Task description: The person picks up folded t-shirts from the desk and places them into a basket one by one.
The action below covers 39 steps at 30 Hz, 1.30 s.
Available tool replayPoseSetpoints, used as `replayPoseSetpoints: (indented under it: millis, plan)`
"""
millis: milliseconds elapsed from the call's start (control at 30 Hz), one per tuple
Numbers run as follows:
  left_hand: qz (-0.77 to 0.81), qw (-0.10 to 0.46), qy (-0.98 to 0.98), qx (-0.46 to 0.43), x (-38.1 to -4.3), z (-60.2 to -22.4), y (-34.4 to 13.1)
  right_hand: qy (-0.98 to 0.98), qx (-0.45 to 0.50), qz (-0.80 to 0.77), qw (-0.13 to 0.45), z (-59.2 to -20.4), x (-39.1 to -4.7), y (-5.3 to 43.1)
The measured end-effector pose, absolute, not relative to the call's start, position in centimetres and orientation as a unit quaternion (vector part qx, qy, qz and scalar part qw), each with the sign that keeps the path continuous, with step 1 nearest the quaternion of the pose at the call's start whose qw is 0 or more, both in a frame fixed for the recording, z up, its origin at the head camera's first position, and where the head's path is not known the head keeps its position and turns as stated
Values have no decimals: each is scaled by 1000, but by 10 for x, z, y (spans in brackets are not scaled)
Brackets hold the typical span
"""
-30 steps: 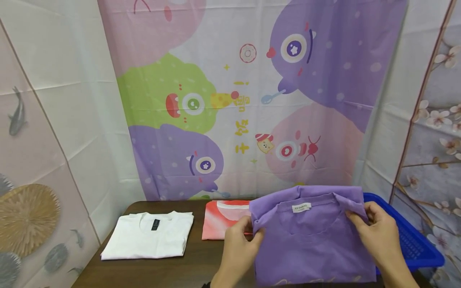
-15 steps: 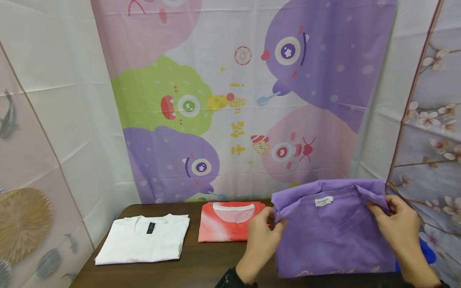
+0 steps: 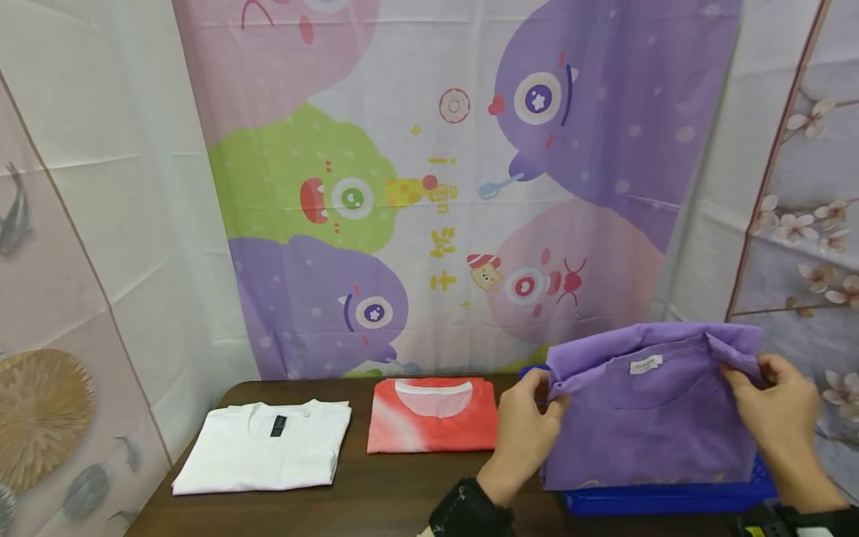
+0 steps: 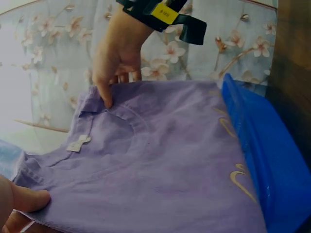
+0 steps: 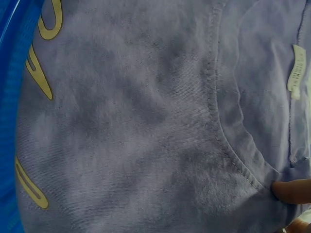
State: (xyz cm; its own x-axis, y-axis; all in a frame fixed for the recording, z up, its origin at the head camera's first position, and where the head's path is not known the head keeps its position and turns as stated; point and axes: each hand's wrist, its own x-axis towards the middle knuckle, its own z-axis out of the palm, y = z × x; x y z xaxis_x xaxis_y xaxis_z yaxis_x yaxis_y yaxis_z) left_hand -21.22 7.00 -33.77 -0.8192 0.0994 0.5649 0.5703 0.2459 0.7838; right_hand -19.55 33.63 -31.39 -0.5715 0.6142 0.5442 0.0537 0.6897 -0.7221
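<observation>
A folded purple T-shirt [image 3: 651, 432] with a white neck label and pale gold lettering is held up by both hands. My left hand [image 3: 526, 429] pinches its left shoulder, thumb on the front face. The right hand [image 3: 778, 421] pinches the opposite shoulder beside the neckline. Below and behind the shirt is a blue plastic basket [image 3: 671, 501], largely hidden by the cloth. In the left wrist view the shirt's lettered lower edge lies along the basket wall [image 4: 282, 160], and the right hand [image 4: 116, 60] grips the far shoulder.
On the dark wooden table [image 3: 389, 488], a folded white T-shirt [image 3: 265, 451] lies at the left. A folded red and white T-shirt [image 3: 429, 418] lies in the middle, close to my left hand. A printed cartoon curtain [image 3: 443, 186] hangs behind the table.
Both hands have carried the purple T-shirt to the right and slightly up, over the blue basket. The red and white T-shirt, partly covered before, now shows more fully.
</observation>
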Motion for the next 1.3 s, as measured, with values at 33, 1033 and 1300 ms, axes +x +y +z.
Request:
replayPoseSetpoints:
  millis: [33,1033,1300]
  plan:
    - [-573,201,-763,-222,-213,-338,73,-819,-210,333,417,-314,-196,339]
    - [-510,228,-793,-243,-232,-390,130,-831,-179,250,463,-374,-216,402]
    - [-553,182,-779,-231,-231,-399,139,-847,-175,232,446,-389,-217,410]
